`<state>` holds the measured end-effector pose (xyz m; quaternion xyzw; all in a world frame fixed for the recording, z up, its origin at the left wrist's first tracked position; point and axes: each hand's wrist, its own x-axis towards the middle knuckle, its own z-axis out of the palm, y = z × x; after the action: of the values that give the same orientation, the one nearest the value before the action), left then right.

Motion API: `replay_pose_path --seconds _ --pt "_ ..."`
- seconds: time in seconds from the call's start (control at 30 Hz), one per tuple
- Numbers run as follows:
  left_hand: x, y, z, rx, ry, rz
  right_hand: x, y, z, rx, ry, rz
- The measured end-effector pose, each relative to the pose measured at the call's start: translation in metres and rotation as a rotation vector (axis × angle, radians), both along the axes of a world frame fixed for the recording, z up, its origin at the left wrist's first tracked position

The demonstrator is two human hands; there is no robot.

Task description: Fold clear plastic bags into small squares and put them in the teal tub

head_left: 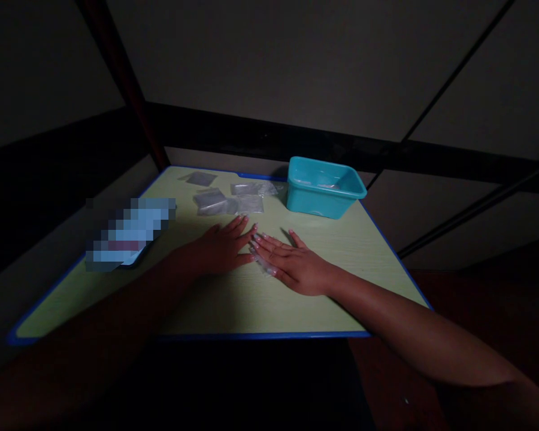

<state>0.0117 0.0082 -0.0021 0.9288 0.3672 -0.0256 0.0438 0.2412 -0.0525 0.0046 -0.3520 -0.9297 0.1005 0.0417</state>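
My left hand [227, 245] lies flat on the pale table [251, 308] with its fingers spread, and holds nothing. To its right, my right hand [291, 260] is stretched out flat, palm down, its fingertips close to those of my left hand. Part of a small clear plastic piece [263, 263] shows under the fingers of my right hand; the rest is hidden. Beyond my left hand lie several clear plastic packets, among them a greyish one [211, 202], a flat one [250, 205] and one farther back [200, 178].
A turquoise bin [318, 205] stands at the table's back right, with something clear inside. A blurred-out light blue object [137, 230] lies at the left edge. The table has a blue rim, with a wall behind it.
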Motion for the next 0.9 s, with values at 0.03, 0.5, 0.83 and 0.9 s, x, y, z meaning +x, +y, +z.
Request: replay_pose_path --seconds 0.03,0.5,0.83,0.9 --pt "-0.001 0.001 0.001 -0.012 -0.001 0.001 0.000 0.000 0.000 -0.006 -0.005 0.002" --pt "-0.005 0.022 0.005 -0.016 -0.096 -0.062 0.001 -0.001 0.003 -0.018 -0.056 0.013" --pt "0.018 -0.006 0.013 -0.062 -0.533 -0.358 0.004 -0.002 0.003 -0.012 -0.051 0.046" --pt "0.020 -0.006 0.005 -0.089 -0.586 -0.358 0.008 -0.005 0.008 -0.035 -0.035 0.070"
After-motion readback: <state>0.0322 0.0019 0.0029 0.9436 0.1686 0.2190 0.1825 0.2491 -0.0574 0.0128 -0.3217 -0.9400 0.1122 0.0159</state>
